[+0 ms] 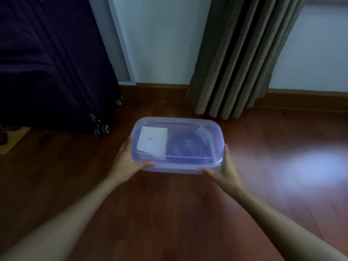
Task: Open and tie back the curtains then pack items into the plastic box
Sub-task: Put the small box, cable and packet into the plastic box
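On the wooden floor (169, 213) right in front of you sits the plastic box (178, 166) — translucent, bluish, rounded corners, its lid (188, 125) seated on top. Your left hand (128, 161) grips the box's near-left corner: thumb laid along the near wall just under the rim, the other fingers reaching up the left side. Your right hand (225, 166) grips the near-right corner the same way, thumb along the near wall and fingers pressed up against the right side. Whether the box rests on the boards or is lifted just off them — cannot tell from this angle. Through the lid you can see a white flat packet (152, 141) in the left half, some small print on it too blurred to read, and a dark coiled item (188, 147) in the right half, touching or just beside the packet; what the coil actually is stays unclear. Beyond the box, a grey-brown curtain (237, 59) hangs in bunched folds, its hem down near the floor by the brown skirting board (162, 89). A dark purple wheeled suitcase (52, 63) stands at the far left, its black wheels (102, 129) near the box's left side but apart from it. A pale glare patch (312, 166) lies on the floor to your right.
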### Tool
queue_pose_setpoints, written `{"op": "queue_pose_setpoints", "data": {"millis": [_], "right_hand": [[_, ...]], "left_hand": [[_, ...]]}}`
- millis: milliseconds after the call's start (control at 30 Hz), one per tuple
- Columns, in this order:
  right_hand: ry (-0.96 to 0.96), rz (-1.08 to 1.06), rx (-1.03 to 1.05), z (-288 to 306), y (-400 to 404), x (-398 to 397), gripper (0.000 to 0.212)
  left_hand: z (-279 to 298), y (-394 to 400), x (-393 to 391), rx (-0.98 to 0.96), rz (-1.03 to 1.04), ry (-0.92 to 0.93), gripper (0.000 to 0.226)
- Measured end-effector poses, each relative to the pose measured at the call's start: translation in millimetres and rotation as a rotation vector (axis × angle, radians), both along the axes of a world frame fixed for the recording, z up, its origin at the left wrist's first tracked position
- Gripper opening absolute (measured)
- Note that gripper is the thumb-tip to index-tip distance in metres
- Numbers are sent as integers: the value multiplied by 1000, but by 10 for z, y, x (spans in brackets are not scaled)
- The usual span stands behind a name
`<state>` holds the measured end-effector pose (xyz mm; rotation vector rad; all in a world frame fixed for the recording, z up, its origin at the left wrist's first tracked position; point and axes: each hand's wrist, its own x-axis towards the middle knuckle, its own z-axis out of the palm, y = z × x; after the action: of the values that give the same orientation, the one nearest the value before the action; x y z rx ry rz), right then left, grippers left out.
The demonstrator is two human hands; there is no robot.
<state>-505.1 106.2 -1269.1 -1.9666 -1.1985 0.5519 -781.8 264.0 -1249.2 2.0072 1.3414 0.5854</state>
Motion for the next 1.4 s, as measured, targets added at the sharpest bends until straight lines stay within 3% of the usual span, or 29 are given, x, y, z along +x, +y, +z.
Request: {"op": "queue_pose_setpoints", "data": {"millis": [200,333,533,900,1067,1133,1267,1400], "right_hand": [[6,-4,-66,-48,917,59,126],[1,-29,-70,-134,1299,165,127],[3,-36,-92,-135,1782,244,127],[-24,-35,-184,-102,2139,280,133],[-15,-18,-187,-49,2134,309,134],[-33,0,-194,40,2015,298,123],[-214,82,-335,614,1456,202,70],[-385,250,-568,1637,745,197,60]], "left_hand": [[-21,708,9,-20,49,54,104],[-47,1027,119,-9,112,87,117],[-67,1264,357,23,172,140,100],[-32,1512,510,26,201,316,92],[-72,1532,486,30,200,311,93],[-62,1469,438,27,228,288,91],[338,819,450,-64,162,348,79],[1408,82,791,-40,-151,513,77]]}}
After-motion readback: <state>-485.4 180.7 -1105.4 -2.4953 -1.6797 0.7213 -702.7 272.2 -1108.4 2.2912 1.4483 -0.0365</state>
